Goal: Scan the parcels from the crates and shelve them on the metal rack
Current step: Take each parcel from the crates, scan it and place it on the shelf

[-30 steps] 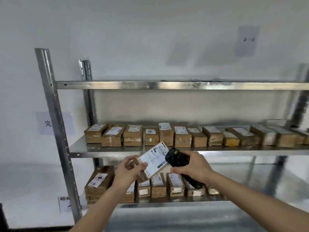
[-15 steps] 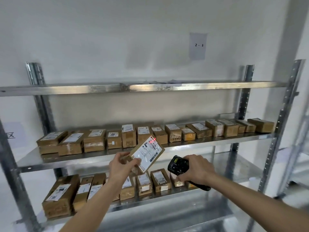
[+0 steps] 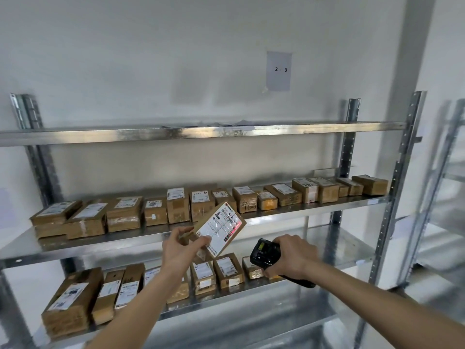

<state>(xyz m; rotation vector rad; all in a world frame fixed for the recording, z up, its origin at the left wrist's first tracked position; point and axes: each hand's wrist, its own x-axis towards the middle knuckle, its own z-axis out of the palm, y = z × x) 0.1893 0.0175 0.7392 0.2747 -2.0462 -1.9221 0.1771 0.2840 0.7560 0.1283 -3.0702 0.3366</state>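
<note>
Left fingers point(image 3: 198, 241) pinch parcel point(image 3: 219, 229); right fingers point(image 3: 281, 241) clasp scanner point(image 3: 264, 254); wall sign point(image 3: 278, 70) reads "2 - 3".

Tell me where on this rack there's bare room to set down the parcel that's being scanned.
The lower shelf is bare right of the scanner, up to the right posts. The top shelf looks clear except for flat papers mid-span. The middle shelf is crowded, parcels end to end. The left hand holds the parcel.
</note>
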